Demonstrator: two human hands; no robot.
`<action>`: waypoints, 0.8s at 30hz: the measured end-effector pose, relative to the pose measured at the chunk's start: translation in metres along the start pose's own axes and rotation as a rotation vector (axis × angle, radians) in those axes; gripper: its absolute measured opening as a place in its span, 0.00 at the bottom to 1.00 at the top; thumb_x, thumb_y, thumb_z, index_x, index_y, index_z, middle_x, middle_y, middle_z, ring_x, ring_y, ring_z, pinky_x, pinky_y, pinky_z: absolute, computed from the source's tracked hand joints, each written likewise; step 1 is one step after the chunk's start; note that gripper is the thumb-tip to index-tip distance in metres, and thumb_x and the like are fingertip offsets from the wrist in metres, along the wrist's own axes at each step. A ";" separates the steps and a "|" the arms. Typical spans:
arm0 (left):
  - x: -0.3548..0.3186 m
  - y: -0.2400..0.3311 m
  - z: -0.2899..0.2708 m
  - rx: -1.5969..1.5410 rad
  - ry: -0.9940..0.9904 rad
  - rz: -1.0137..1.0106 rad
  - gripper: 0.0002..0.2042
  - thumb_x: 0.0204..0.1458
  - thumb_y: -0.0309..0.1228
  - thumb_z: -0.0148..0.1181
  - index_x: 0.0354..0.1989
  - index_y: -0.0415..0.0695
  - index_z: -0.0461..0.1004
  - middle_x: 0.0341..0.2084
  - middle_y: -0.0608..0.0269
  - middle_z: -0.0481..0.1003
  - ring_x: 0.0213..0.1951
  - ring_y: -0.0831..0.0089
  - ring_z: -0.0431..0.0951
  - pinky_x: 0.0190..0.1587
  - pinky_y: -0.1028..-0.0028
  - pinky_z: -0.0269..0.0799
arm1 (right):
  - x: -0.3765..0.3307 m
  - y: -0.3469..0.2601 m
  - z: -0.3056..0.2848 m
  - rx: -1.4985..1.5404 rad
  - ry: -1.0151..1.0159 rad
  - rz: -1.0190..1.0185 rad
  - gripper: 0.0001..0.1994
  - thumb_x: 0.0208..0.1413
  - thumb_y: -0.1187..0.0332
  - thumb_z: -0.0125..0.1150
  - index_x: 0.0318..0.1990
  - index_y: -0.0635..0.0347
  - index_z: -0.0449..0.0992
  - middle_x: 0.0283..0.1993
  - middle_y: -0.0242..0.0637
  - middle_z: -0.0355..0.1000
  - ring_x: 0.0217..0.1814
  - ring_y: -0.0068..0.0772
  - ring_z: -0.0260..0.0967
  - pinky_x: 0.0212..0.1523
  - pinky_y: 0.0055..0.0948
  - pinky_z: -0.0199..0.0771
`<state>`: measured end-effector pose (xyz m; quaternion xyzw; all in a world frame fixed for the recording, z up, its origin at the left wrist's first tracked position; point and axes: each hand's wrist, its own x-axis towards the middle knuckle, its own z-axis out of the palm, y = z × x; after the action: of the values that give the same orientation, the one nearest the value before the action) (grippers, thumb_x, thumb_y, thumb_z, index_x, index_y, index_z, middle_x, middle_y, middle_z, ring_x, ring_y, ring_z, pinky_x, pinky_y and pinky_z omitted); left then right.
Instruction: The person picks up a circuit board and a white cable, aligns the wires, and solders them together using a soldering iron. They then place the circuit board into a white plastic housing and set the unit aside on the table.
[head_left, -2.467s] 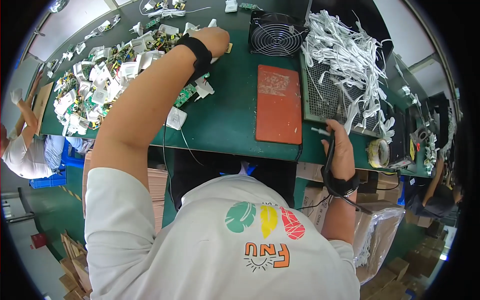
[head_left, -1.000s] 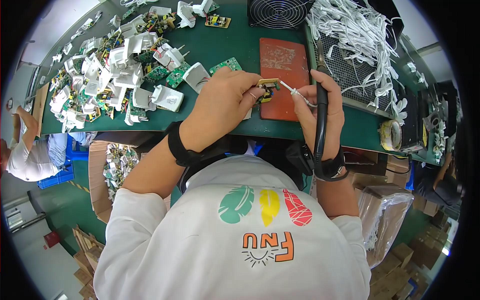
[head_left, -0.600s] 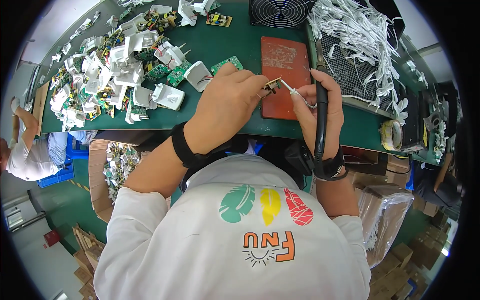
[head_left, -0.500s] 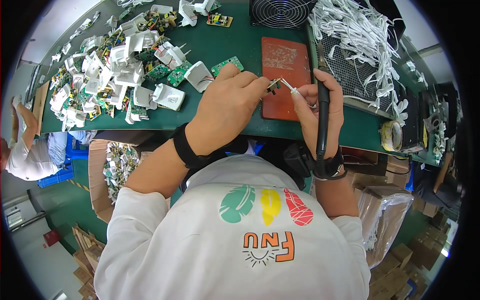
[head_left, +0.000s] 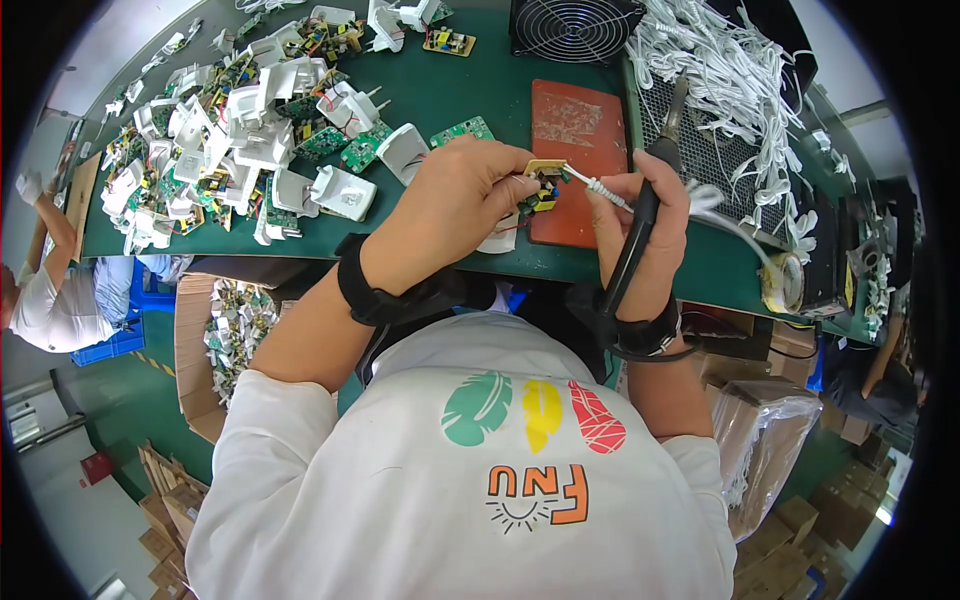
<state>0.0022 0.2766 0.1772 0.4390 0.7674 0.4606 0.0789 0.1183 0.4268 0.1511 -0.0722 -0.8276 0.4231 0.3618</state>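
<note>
A green work surface (head_left: pixel 480 80) stretches across a workshop, its left end heaped with a pile of white charger housings and circuit boards (head_left: pixel 240 130). Toward the far right corner, a mesh tray (head_left: pixel 655 105) bears a tangle of white cables (head_left: pixel 730 60). Between them, a red-orange mat (head_left: pixel 575 120) lies by the near edge, a black fan (head_left: pixel 575 28) standing beyond it. At the near edge, a worker's left hand (head_left: pixel 460 195) pinches a small board (head_left: pixel 543 185) by its left side, held above the mat's left edge. The right hand (head_left: pixel 648 230) is closed around a black soldering iron (head_left: pixel 626 258), its tip pointing away over the tray, while thumb and fingers grip a white cord (head_left: pixel 602 188). The cord's thin end reaches the board's right side; whether it is attached cannot be told.
</note>
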 end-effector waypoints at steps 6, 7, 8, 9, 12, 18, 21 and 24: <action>0.001 0.000 0.001 -0.058 -0.019 -0.059 0.08 0.46 0.26 0.59 0.35 0.42 0.77 0.22 0.56 0.73 0.29 0.59 0.71 0.34 0.66 0.67 | -0.001 0.000 0.001 -0.064 -0.010 -0.002 0.25 0.48 0.82 0.59 0.54 0.59 0.60 0.37 0.33 0.68 0.38 0.19 0.68 0.33 0.16 0.71; 0.000 -0.002 0.002 -0.043 0.000 -0.020 0.07 0.45 0.26 0.59 0.34 0.42 0.77 0.21 0.56 0.73 0.28 0.59 0.70 0.33 0.66 0.67 | -0.001 0.000 0.002 -0.064 -0.009 -0.002 0.25 0.48 0.82 0.59 0.54 0.59 0.60 0.37 0.33 0.68 0.38 0.19 0.68 0.33 0.16 0.71; 0.000 -0.003 0.003 -0.027 0.020 0.019 0.07 0.45 0.26 0.59 0.34 0.41 0.77 0.21 0.55 0.73 0.28 0.59 0.70 0.33 0.67 0.67 | -0.001 0.001 0.002 -0.045 -0.005 -0.001 0.25 0.47 0.82 0.59 0.54 0.59 0.60 0.37 0.33 0.68 0.37 0.19 0.68 0.33 0.16 0.71; 0.001 -0.003 0.003 -0.026 0.020 0.019 0.07 0.45 0.26 0.59 0.34 0.41 0.77 0.21 0.55 0.73 0.28 0.59 0.70 0.33 0.67 0.67 | -0.002 0.001 0.003 -0.026 -0.001 0.000 0.25 0.47 0.82 0.59 0.54 0.59 0.60 0.37 0.33 0.68 0.37 0.19 0.68 0.33 0.16 0.71; 0.002 -0.002 0.004 0.173 0.029 0.198 0.07 0.43 0.26 0.60 0.32 0.41 0.76 0.19 0.57 0.71 0.26 0.60 0.68 0.32 0.67 0.66 | -0.001 0.001 0.005 -0.006 0.010 -0.020 0.25 0.47 0.82 0.59 0.54 0.59 0.60 0.36 0.33 0.68 0.36 0.18 0.68 0.32 0.15 0.70; -0.004 -0.003 0.007 0.533 0.097 0.474 0.07 0.39 0.27 0.58 0.29 0.41 0.75 0.21 0.63 0.70 0.28 0.66 0.67 0.27 0.73 0.66 | -0.004 0.004 0.008 0.068 -0.018 0.000 0.27 0.45 0.83 0.59 0.55 0.59 0.60 0.34 0.33 0.68 0.34 0.20 0.68 0.33 0.16 0.70; -0.012 -0.009 0.004 0.733 0.021 0.601 0.08 0.38 0.27 0.57 0.28 0.41 0.74 0.23 0.67 0.69 0.31 0.69 0.67 0.24 0.77 0.66 | -0.003 0.011 0.008 -0.032 -0.157 -0.062 0.28 0.44 0.84 0.59 0.55 0.58 0.60 0.33 0.34 0.68 0.32 0.23 0.68 0.33 0.19 0.70; -0.023 -0.015 0.003 0.876 -0.171 0.687 0.08 0.37 0.29 0.55 0.26 0.40 0.74 0.24 0.68 0.68 0.32 0.73 0.66 0.21 0.81 0.65 | -0.010 0.012 0.008 -0.069 -0.264 -0.077 0.29 0.43 0.84 0.60 0.55 0.58 0.60 0.33 0.34 0.67 0.32 0.25 0.68 0.34 0.21 0.70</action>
<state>0.0089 0.2589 0.1575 0.6913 0.6907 0.0608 -0.2032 0.1187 0.4252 0.1334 0.0034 -0.8841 0.3863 0.2629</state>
